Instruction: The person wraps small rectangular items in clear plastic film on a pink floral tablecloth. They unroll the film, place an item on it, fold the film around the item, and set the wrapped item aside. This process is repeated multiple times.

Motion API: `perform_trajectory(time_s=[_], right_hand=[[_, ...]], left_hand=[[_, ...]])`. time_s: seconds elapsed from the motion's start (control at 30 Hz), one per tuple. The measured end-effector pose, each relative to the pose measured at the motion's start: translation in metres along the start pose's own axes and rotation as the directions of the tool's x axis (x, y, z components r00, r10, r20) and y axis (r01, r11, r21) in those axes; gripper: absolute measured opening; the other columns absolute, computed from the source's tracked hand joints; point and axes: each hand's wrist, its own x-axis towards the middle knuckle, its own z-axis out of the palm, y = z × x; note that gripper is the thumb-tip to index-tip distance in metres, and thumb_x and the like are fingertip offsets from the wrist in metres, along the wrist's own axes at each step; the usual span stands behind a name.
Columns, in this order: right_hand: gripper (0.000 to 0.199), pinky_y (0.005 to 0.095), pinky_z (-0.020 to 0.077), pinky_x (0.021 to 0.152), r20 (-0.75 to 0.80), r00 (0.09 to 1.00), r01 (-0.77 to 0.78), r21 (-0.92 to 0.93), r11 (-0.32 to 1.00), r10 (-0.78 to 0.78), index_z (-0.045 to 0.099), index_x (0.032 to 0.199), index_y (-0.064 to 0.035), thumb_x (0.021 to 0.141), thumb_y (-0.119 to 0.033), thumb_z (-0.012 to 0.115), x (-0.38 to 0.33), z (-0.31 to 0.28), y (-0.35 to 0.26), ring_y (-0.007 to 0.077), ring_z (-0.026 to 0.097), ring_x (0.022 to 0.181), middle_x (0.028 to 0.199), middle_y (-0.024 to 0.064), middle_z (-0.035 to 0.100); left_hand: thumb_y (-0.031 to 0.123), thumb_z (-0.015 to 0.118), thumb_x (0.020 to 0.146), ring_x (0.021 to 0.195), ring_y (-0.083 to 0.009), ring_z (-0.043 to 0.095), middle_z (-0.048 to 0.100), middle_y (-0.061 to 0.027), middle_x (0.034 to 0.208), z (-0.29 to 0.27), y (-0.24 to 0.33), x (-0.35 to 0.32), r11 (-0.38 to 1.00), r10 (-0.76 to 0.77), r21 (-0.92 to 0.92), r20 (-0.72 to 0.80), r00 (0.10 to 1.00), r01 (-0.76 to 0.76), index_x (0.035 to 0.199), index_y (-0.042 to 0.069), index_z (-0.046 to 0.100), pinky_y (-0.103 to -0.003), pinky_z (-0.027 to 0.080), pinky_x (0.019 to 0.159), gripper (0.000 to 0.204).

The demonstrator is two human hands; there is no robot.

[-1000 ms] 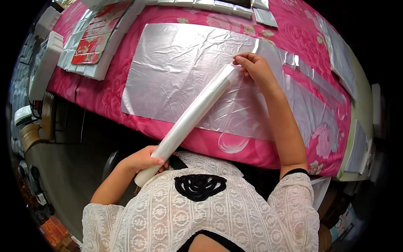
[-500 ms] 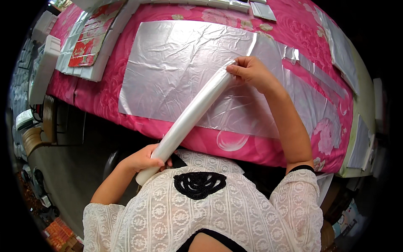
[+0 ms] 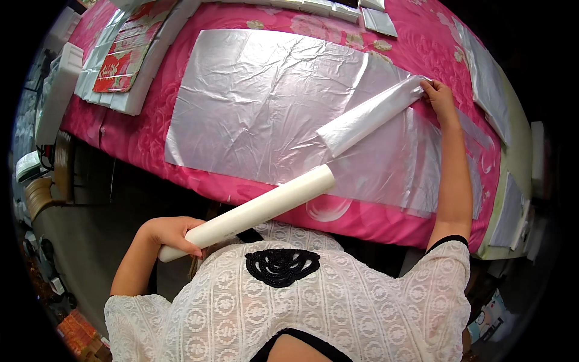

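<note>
A smooth white tube (image 3: 265, 204) slants across the table's front edge, its lower end in my left hand (image 3: 175, 234). My left fingers are wrapped round it and the thumb lies along its top. Over to the right, my right hand (image 3: 440, 99) pinches one end of a thin, clear plastic sleeve (image 3: 374, 117). That sleeve hangs slanting above the table, its other end a short way from the tube's upper tip. Beneath them lie wide, wrinkled sheets of shiny clear plastic (image 3: 253, 90), overlapping one another.
A pink flowered cloth (image 3: 136, 136) covers the table. White packets with a red printed sheet (image 3: 120, 72) on top stand at the far left. More packets (image 3: 380, 23) line the back. A wooden chair (image 3: 51, 187) is at the left, and plastic sheets (image 3: 482, 78) lie along the right edge.
My right hand has moved right, drawing the plastic sleeve off the white tube. The tube's upper end has dropped toward me, and my left hand has shifted left with it.
</note>
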Motion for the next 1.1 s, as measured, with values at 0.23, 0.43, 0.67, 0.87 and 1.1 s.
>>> perform_trajectory(time_s=[0.23,0.43,0.67,0.87,1.1], right_hand=[[0.019,0.0198,0.0395,0.058,0.269,0.952,0.127,0.076,0.989,-0.143,0.066,0.092,-0.0015,0.085,-0.019,0.064,-0.009,0.078,-0.057,0.0042,0.048,0.064,0.074,-0.0026,0.059],[0.020,0.0190,0.0389,0.058,0.424,0.892,0.189,-0.030,0.982,-0.159,0.065,0.090,-0.0028,0.087,-0.022,0.064,-0.008,0.125,-0.083,0.0029,0.046,0.063,0.073,-0.0044,0.056],[0.021,0.0187,0.0412,0.060,0.479,0.869,0.171,-0.048,0.984,-0.127,0.064,0.089,-0.0031,0.087,-0.024,0.063,0.004,0.127,-0.077,0.0033,0.047,0.065,0.073,-0.0049,0.055],[0.024,0.0241,0.0467,0.065,0.175,0.984,0.007,0.076,0.997,-0.021,0.064,0.094,-0.0017,0.084,-0.023,0.064,-0.005,0.128,-0.084,0.0103,0.057,0.073,0.085,0.0042,0.063],[0.040,0.0344,0.0448,0.085,0.435,0.661,0.720,-0.139,0.679,-0.612,0.057,0.118,-0.0056,0.079,-0.015,0.066,-0.153,0.129,-0.111,0.0246,0.058,0.096,0.108,0.0106,0.060]], left_hand=[[0.014,0.073,0.066,0.082,-0.0263,0.064,0.065,-0.0145,0.089,0.001,0.120,0.043,0.507,0.420,0.856,-0.142,0.896,-0.102,0.108,0.004,0.058,-0.035,0.049,0.074,0.045],[0.020,0.075,0.064,0.095,-0.0307,0.059,0.061,-0.0119,0.103,0.005,0.148,0.095,0.019,0.859,0.999,-0.042,0.510,0.050,0.106,0.005,0.058,-0.040,0.048,0.083,0.048],[0.042,0.062,0.076,0.120,-0.0279,0.044,0.048,-0.0149,0.127,0.013,0.104,0.132,-0.484,0.620,0.839,0.529,0.579,-0.247,0.122,-0.002,0.047,-0.040,0.035,0.102,0.066],[0.059,0.042,0.082,0.137,-0.0287,0.023,0.027,-0.0183,0.145,0.029,0.094,0.139,-0.308,0.574,0.928,0.355,0.738,-0.207,0.136,-0.004,0.031,-0.044,0.014,0.112,0.084],[0.061,0.038,0.084,0.137,-0.0295,0.021,0.026,-0.0188,0.146,0.054,0.076,0.146,-0.272,0.645,0.959,0.244,0.724,-0.082,0.137,-0.004,0.030,-0.046,0.013,0.112,0.085]])
